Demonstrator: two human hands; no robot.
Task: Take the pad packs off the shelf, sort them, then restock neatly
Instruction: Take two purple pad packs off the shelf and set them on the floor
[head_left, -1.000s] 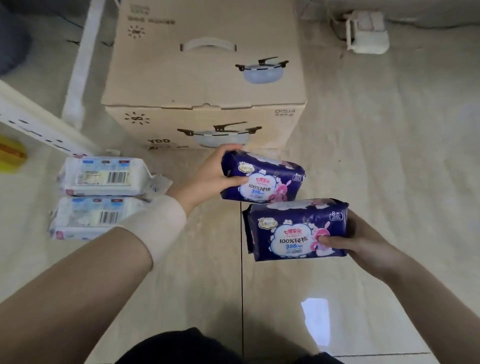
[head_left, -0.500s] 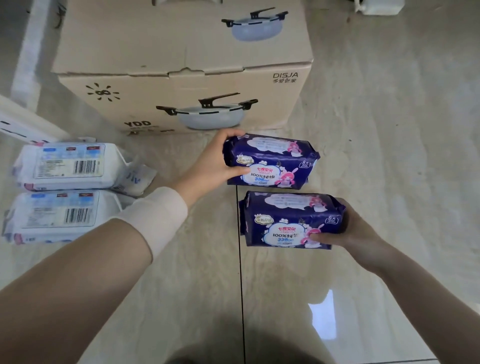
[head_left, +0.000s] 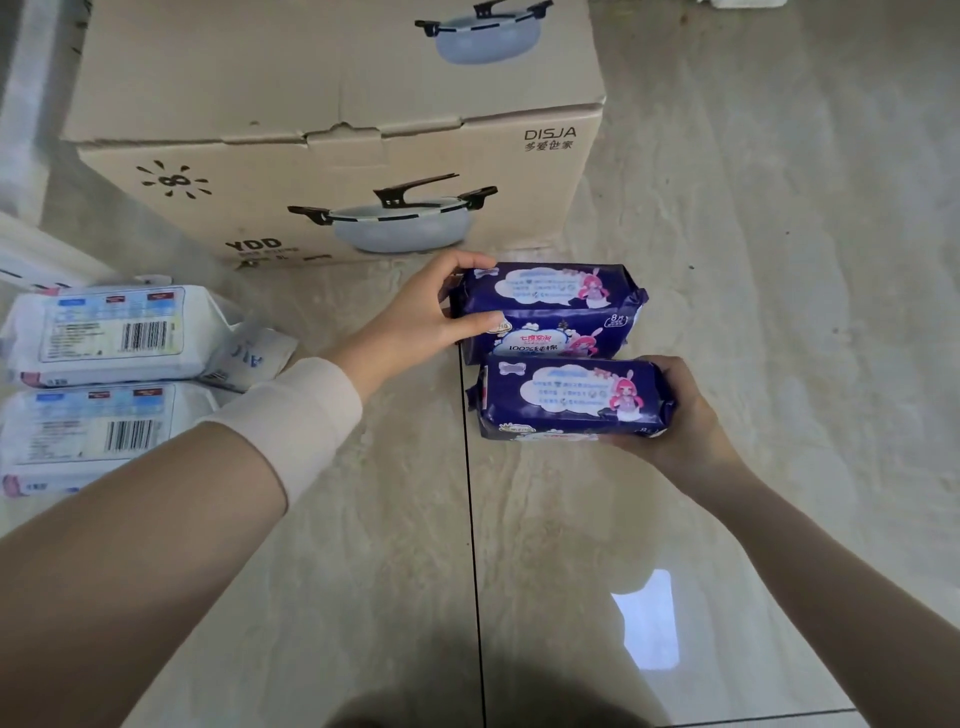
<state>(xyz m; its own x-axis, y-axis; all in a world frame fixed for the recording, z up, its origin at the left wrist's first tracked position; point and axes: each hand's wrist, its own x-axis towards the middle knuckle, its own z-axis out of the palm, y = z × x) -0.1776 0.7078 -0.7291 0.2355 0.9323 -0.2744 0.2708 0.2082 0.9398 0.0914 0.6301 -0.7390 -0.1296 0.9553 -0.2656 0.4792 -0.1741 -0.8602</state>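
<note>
Both hands sink floorward, converging: left hand (head_left: 415, 318) clasps far purple plastic pad pack (head_left: 553, 301), right hand (head_left: 683, 418) cups near purple plastic pad pack (head_left: 566, 397); sorted pair likely.

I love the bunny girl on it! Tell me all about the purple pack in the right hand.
The dark purple soft plastic pad pack is glossy and plump, with a crimped end at its left. A white cloud label and a pink-haired, bunny-eared cartoon girl face up. The right hand grips its right end, holding it level; a matching purple pack is just behind.
</note>
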